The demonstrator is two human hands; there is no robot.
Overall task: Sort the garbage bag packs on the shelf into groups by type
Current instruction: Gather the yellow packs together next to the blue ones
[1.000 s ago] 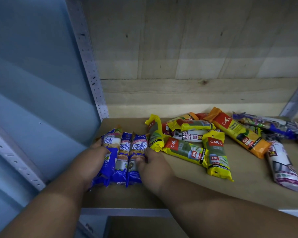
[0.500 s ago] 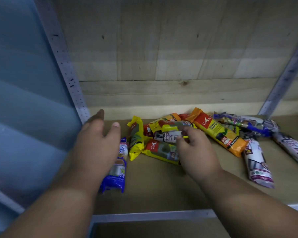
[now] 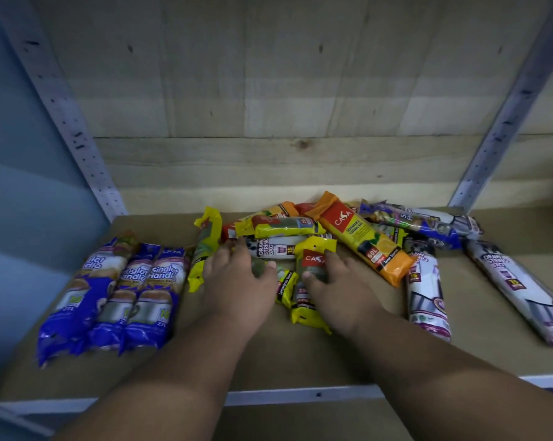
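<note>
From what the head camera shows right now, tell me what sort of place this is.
Probably a shop or stockroom shelf. A slotted metal upright frames a board shelf with a wood-plank back. Retail garbage bag packs lie on it: three blue Singlet Handle packs in a row, and a mixed pile with an orange Casa pack.

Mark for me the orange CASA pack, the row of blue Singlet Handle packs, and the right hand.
orange CASA pack point(image 3: 362, 241): head view, middle of its printed face.
blue Singlet Handle packs point(image 3: 135, 292): head view, middle pack of the row.
right hand point(image 3: 338, 286): head view, back of the hand.
</note>
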